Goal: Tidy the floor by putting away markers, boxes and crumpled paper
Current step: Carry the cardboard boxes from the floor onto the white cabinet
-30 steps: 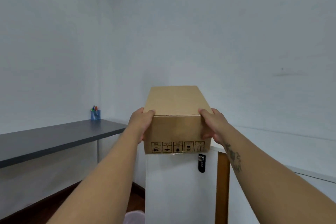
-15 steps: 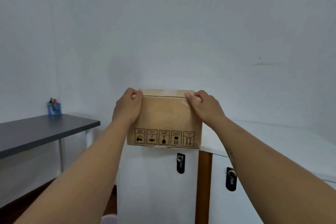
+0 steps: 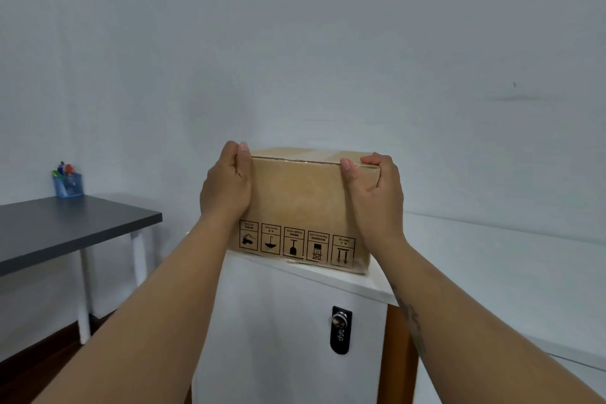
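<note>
A brown cardboard box [image 3: 300,203] with a row of black handling symbols, printed upside down, sits on the top of a white cabinet [image 3: 331,275] by the wall. My left hand [image 3: 226,187] grips the box's left end, thumb up at its top edge. My right hand [image 3: 377,197] grips the right end, with fingers curled over the top corner. The box's far side and underside are hidden.
A grey desk [image 3: 65,229] with white legs stands at the left and carries a blue holder of markers [image 3: 68,182]. The cabinet door has a black combination lock [image 3: 341,330]. A white counter [image 3: 508,259] runs off to the right. Dark floor shows lower left.
The box has come down from in front of the cabinet's edge to rest on the cabinet top. Both hands keep their hold on its ends.
</note>
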